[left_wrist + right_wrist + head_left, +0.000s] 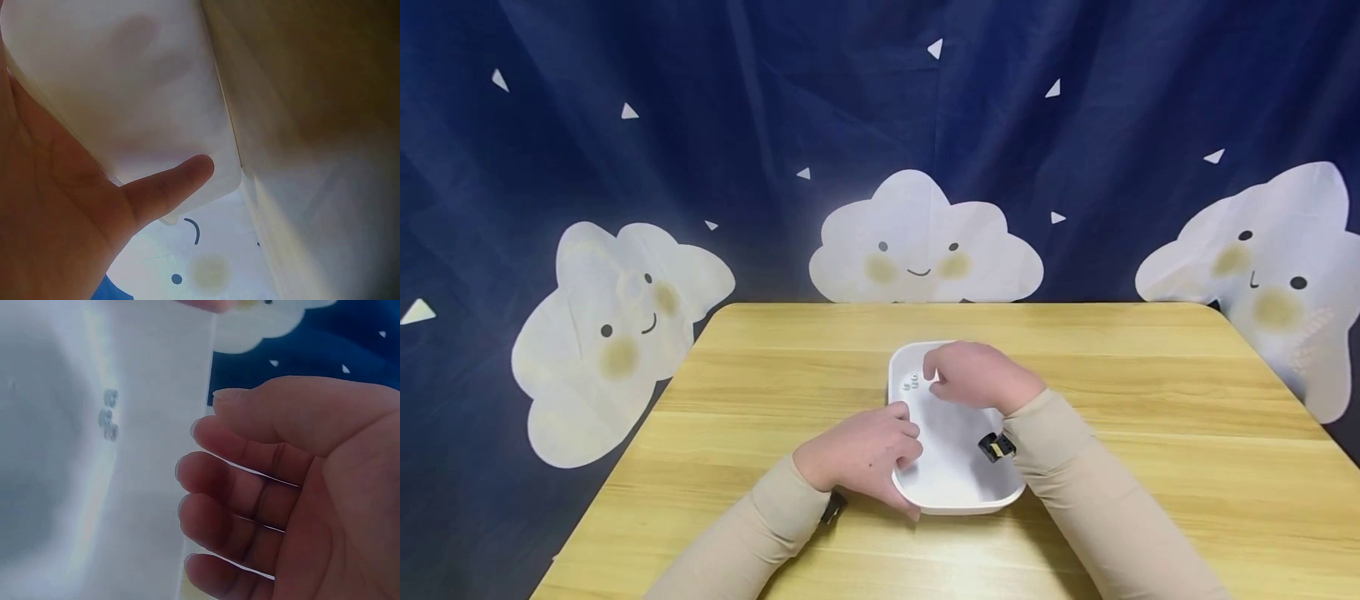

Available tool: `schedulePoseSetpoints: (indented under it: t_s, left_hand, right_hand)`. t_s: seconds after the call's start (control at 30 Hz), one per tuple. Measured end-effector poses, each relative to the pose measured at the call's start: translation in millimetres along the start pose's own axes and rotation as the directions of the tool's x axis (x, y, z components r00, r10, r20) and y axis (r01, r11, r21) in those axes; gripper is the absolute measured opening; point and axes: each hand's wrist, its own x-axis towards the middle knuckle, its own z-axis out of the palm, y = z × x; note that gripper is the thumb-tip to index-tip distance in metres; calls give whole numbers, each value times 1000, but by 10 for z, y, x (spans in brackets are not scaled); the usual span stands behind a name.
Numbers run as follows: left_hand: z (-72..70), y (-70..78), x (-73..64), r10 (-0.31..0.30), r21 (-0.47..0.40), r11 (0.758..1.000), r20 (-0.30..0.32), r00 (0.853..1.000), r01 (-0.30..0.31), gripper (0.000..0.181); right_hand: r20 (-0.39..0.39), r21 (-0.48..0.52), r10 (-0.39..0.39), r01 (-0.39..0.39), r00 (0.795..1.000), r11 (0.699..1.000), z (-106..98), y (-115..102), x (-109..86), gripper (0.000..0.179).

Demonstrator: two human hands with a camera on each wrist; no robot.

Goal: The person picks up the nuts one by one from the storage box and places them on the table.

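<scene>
A white rectangular container point(946, 454) with rounded corners is in front of me in the head view. My left hand point(868, 454) grips its left side, fingers bent over the rim; in the left wrist view the thumb lies along the container's outer surface point(125, 81). Three small shiny pieces point(914, 385) lie together inside, near the far left; their kind is too small to tell. Over the container's far part is my right hand point(981, 375), close to the pieces. The right wrist view shows its fingers point(203, 472) loosely curled, thumb near the index finger, with nothing visible between them.
Under the container stretches a light wooden table point(775, 350). A dark blue curtain point(880, 100) with white cloud and triangle prints hangs behind it. Each sleeve has a small black device at the wrist, such as the right wrist device point(996, 447).
</scene>
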Motion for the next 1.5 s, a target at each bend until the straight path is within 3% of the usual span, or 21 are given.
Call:
schedulePoseSetpoints:
  t_s: [0.2,0.47,0.57,1.07,1.3,1.5]
  left_hand:
    - [-3,1,15,5,14,1000,2,1000,-5,64]
    - [3,11,4,10,4,1000,-15,1000,-10,63]
    - [-12,12,10,11,9,1000,-19,1000,-11,64]
    - [12,17,10,-19,-10,1000,-3,1000,19,65]
    - [21,18,8,-24,-17,1000,-9,1000,24,65]
    - [20,17,14,-19,-17,1000,-12,1000,19,65]
  right_hand:
    - [44,-24,-8,9,999,1000,122,-16,152,18]
    - [78,73,-18,13,997,997,319,-16,267,26]
    - [84,78,-18,12,996,997,351,-19,279,22]
    - [142,14,25,-27,990,1000,423,-40,294,14]
    - [142,-18,55,-53,988,998,468,-28,322,27]
    - [140,-29,65,-62,988,998,481,-28,321,12]
